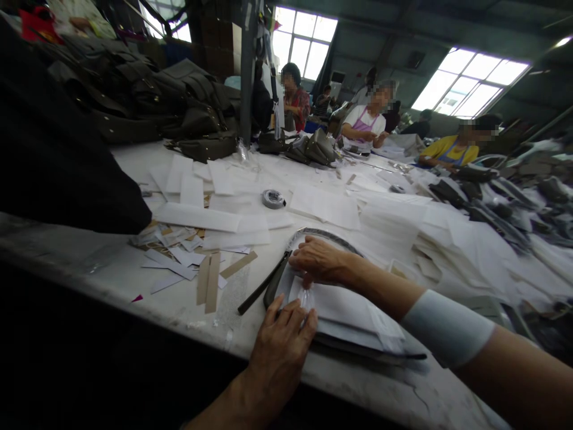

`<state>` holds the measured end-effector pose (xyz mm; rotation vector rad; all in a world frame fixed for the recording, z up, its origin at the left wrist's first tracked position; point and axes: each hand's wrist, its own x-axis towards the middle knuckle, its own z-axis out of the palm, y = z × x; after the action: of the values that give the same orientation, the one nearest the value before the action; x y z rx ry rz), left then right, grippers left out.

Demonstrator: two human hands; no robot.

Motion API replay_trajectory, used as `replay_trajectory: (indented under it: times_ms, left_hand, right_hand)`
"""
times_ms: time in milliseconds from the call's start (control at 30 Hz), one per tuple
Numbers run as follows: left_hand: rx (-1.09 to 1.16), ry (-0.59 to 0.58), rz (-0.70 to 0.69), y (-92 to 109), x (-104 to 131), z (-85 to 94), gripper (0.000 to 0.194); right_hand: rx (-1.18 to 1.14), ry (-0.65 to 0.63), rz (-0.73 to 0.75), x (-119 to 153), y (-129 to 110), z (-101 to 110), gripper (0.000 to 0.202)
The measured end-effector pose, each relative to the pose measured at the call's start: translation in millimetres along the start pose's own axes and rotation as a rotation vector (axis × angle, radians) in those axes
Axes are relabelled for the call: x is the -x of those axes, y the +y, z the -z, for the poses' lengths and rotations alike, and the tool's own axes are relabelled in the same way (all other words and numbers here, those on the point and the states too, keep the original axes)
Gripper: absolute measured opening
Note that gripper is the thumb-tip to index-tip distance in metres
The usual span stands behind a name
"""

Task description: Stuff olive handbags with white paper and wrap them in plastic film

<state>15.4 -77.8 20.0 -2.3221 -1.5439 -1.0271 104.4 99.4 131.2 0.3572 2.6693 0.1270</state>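
Observation:
A flat dark bag [271, 292] lies on the table in front of me, with white paper sheets [344, 307] over it and a handle wrapped in clear plastic [340, 237] arching at its far side. My right hand [320, 260] reaches in from the right, its fingers curled down and closed on crinkled clear plastic [307, 297]; the fingertips are partly hidden. Just nearer to me, my left hand [284, 334] rests on the papers and the bag's edge, fingers spread. From the bag's left corner a dark narrow strap [264, 283] sticks out onto the table.
Left of the bag lie cardboard strips [209, 280], white paper strips [197, 216] and a roll of grey strip [273, 199]. Dark bags [179, 95] are heaped by a post [248, 71]. White sheets [447, 239] cover the right side. Several people work across the table.

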Motion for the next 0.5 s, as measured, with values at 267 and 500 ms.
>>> replay_trajectory:
  times_ms: [267,500]
  left_hand:
    - [0.013,0.010,0.002,0,2,-2.1,0.035]
    - [-0.080,0.106,-0.044,-2,3,-11.5,0.028]
  right_hand:
    - [-0.289,0.078,-0.282,7,29,-28,0.020]
    - [-0.380,0.281,-0.402,20,15,-40,0.016]
